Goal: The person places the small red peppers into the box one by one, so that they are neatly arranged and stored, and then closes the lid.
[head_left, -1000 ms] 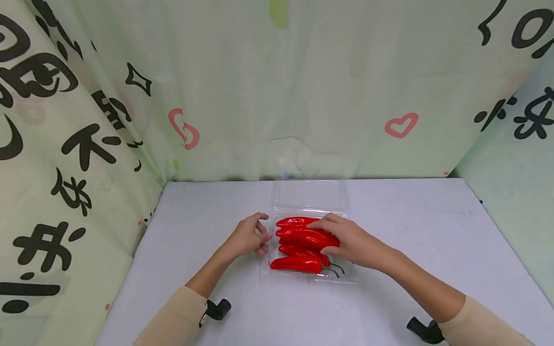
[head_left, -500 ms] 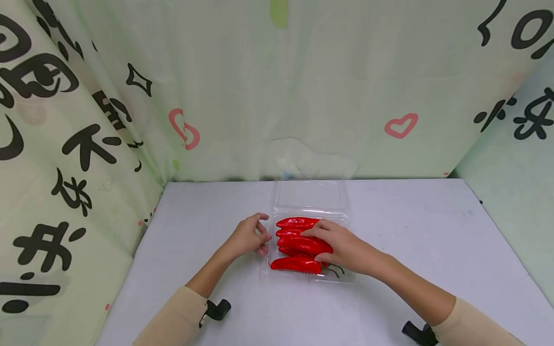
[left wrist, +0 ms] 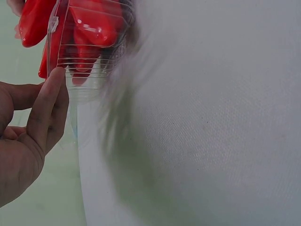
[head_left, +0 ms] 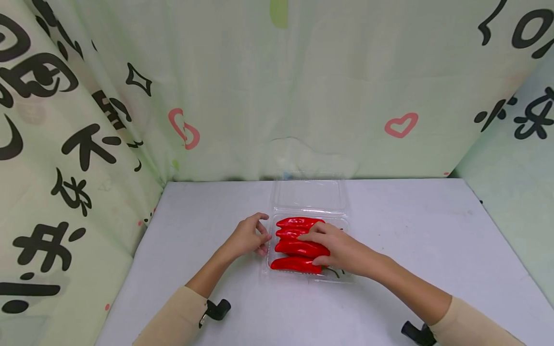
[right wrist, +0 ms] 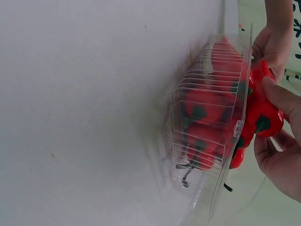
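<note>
A clear plastic clamshell box (head_left: 342, 278) on the table holds several glossy red chili peppers (head_left: 294, 265). My right hand (head_left: 344, 247) grips one red chili pepper (head_left: 301, 248), lying crosswise above the others. In the right wrist view the thumb (right wrist: 282, 96) presses on one side of this chili pepper (right wrist: 264, 106), near its green cap, and the fingers are on the other. Beside the box's left edge, my left hand (head_left: 250, 235) touches the wall with extended fingertips, as the left wrist view of the box (left wrist: 87, 61) shows.
The box's clear lid (head_left: 309, 194) lies folded back behind it, reaching the table's rear edge. A printed curtain (head_left: 225, 86) hangs behind and at the sides of the white table (head_left: 411, 240). A black wrist camera (head_left: 216, 310) sits on each sleeve.
My right hand has moved the chili pepper it grips left and toward the front of the box, over the other peppers. My left hand has stayed in place.
</note>
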### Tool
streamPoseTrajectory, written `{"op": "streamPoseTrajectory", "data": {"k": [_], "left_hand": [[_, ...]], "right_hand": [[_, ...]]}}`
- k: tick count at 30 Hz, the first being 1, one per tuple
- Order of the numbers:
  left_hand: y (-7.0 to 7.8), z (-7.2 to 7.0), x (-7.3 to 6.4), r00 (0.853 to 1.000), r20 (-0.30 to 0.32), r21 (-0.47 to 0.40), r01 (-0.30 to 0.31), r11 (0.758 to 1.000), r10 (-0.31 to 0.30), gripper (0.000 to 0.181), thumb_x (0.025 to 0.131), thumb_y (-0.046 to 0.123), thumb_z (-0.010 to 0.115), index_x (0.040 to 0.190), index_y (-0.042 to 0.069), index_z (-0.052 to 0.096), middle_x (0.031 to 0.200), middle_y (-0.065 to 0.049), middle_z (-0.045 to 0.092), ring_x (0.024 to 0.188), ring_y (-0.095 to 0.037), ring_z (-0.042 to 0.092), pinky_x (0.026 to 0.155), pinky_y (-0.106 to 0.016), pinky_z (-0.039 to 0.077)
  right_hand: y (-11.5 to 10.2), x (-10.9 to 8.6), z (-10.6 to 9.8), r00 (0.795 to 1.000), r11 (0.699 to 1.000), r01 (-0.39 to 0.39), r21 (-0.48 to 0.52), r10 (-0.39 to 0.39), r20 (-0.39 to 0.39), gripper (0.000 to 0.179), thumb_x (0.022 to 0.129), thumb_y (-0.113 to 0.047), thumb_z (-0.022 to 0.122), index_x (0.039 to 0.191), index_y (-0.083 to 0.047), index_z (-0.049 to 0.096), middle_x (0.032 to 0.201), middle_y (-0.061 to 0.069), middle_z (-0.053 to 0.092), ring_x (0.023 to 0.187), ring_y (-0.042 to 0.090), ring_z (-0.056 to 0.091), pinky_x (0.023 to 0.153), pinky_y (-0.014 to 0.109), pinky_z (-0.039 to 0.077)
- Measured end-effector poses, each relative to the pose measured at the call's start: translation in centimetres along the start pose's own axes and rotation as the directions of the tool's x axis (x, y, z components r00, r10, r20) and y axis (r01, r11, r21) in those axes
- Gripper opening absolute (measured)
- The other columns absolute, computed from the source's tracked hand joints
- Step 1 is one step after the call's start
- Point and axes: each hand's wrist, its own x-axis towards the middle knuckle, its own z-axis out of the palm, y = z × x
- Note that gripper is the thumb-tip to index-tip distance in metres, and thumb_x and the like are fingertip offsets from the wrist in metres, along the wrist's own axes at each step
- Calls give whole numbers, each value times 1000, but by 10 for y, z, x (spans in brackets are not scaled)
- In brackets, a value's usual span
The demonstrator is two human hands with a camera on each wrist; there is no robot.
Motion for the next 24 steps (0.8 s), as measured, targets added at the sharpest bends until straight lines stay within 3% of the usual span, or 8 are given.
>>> {"op": "streamPoseTrajectory", "data": {"k": [6,24], "left_hand": [[0,0,0,1000,-1,-1,-5,1000,5,58,95,1,71,147,0,46,98,-15,63,58,-18,69,57,-29,62],[1,1,-1,1000,-2,13,7,1000,-7,59,95,4,72,147,2,46,98,-12,63,59,-19,69,57,-29,62]], "right_hand": [[-1,1,2,1000,1000,-18,3,18,-3,52,83,-18,87,131,-13,68,121,2,62,111,19,58,87,31,61],[-2,1,12,993,992,58,-113,-69,-93,53,79,-18,90,129,-12,72,109,2,57,103,15,53,73,20,56]]}}
